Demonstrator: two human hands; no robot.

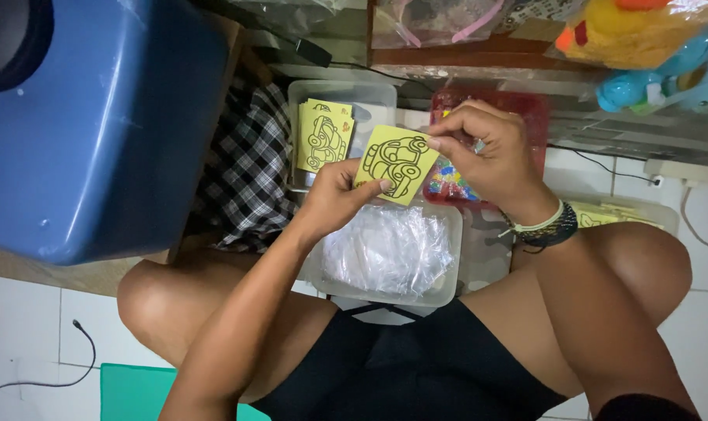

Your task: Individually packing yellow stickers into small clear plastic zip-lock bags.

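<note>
Both hands up over the lap, sharing one yellow card (397, 164) with a black-outline vehicle drawing. Left hand (334, 199): thumb on the card's lower face, fingers behind its lower left edge, clamped on it. Right hand (486, 152): thumb and forefinger pinched together on the card's upper right corner, other fingers curled above. Card is tilted and held in the air between the two sets of fingertips.

Just left of the left fingers: a stack of similar yellow cards (323, 136) standing in a clear plastic tub (377, 97). Directly below the fingers: a second clear tub (444, 292) with crumpled clear plastic sleeves (389, 249) inside. Behind and under the right-hand fingers: a red tray (525, 105) with small multicoloured bits, possibly beads, too blurred to tell. Right of the right wrist, past the wristbands (545, 228), another tub with more yellow cards (603, 214).

Far left of the fingers: a big blue plastic container (112, 132), with checked cloth (249, 168) beside it. Top right: bagged plush toys (642, 39).
</note>
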